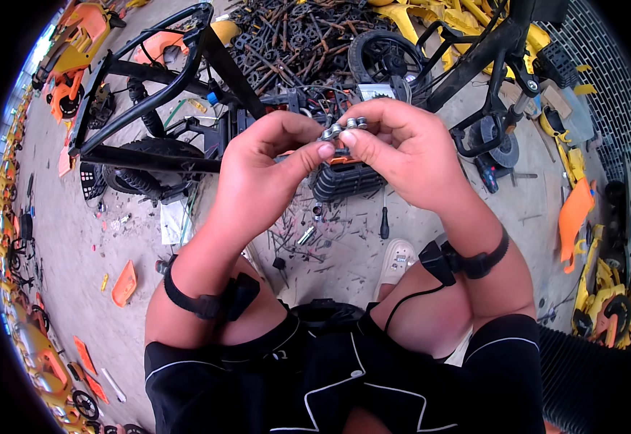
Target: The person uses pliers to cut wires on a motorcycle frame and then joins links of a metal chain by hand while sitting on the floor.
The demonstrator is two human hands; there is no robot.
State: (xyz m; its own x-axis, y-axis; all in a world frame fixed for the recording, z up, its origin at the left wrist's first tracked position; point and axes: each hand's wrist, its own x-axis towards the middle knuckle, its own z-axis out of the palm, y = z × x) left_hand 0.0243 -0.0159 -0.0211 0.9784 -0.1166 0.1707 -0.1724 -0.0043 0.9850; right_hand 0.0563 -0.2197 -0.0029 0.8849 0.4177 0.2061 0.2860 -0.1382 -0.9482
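A short piece of silver roller chain point(343, 129) is held up between my two hands, in front of a black vehicle frame point(149, 108). My left hand point(275, 148) pinches its left end between thumb and fingers. The other end is gripped by the thumb and forefinger of my right hand point(402, 148). Part of the chain is covered by my fingertips. Just beyond and below the hands sits a black ribbed part point(348, 181) with orange on it, partly hidden.
A screwdriver point(384, 223), a silver socket point(306, 235) and many small metal bits lie on the concrete floor. A power drill point(487, 173) stands to the right. Ahead rises a heap of rusty metal parts point(279, 43) beside a black wheel point(388, 61). Orange and yellow panels point(576, 217) edge the right.
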